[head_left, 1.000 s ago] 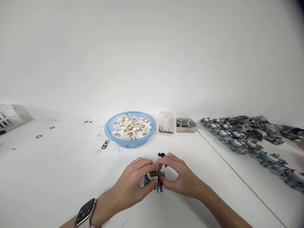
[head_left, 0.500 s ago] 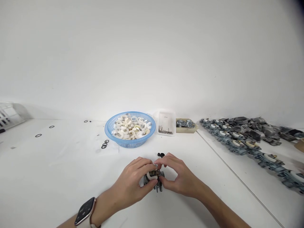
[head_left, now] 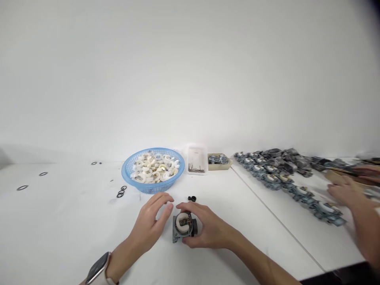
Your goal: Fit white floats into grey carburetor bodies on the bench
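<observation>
White table (head_left: 74, 237) runs across the lower part of the frame, with a plain pale wall (head_left: 190, 79) behind it. The left hand (head_left: 150, 225) has just come away from the metal part (head_left: 175, 232), which sits at the lower middle of the frame. That leaves the right hand alone on it, and the curved white float (head_left: 179, 224) on top now shows plainly, its gap facing right.

The left hand is open, thumb and fingers parted in a loose curve, holding nothing, just beside the part. The right hand (head_left: 209, 227) is partly closed around the part from the right, index finger at the far edge and thumb at the near edge, with a wide arch between them; how hard it presses, I cannot tell.

Small black pieces (head_left: 193, 198) lie just beyond the right hand. Near the middle of the frame stands a blue basket (head_left: 124, 170) full of white floats, with a clear tray (head_left: 197, 149) of thin pins and a yellowish box (head_left: 221, 168) to its right. Rows of similar metal parts (head_left: 273, 182) slant down the right side, and at the right edge another person's hand (head_left: 346, 190) reaches over some cardboard.
</observation>
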Demonstrator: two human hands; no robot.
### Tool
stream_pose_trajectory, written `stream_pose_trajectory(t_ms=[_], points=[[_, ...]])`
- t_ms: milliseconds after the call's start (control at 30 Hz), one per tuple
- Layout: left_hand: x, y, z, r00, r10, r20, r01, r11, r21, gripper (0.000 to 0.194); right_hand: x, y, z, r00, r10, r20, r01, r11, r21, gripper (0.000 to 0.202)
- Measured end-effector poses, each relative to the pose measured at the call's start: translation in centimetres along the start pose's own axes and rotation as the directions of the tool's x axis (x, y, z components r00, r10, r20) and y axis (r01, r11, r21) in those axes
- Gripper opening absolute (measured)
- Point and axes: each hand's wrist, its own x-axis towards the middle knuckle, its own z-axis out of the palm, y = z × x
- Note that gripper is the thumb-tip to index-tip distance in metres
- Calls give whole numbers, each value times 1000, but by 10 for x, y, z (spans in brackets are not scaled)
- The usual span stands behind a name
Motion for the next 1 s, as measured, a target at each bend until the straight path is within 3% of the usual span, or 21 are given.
stream_pose_trajectory(t_ms=[100,200,267,333,433,533,600,700,1000], points=[[-4,-2,2,1000,1,12,-1,1000,-10,22,-10,4,-9,995,29,-96,-30,999,-14,75],[-9,-4,7,999,45,29,-44,999,-10,20,-36,23,-37,951,133,-279,-146,989,-25,69],[-13,-4,11,989,141,33,-142,989,29,19,-63,42,-66,886,209,-415,-260,963,-69,62],[-17,-2,16,966,255,40,-258,962,94,18,-95,63,-100,777,226,-587,-395,901,-176,60],[-21,2,21,925,373,69,-379,910,170,18,-143,89,-151,655,247,-714,-540,814,-213,58],[-24,5,24,900,426,88,-435,878,199,19,-181,108,-187,536,262,-802,-664,717,-210,56],[-24,6,24,893,439,95,-449,868,211,20,-198,120,-199,482,268,-834,-717,668,-200,54],[-23,6,24,890,442,115,-456,861,225,21,-210,137,-205,438,279,-855,-759,624,-185,55],[-22,4,24,886,440,143,-463,852,246,22,-201,172,-215,387,306,-870,-811,561,-164,59]])
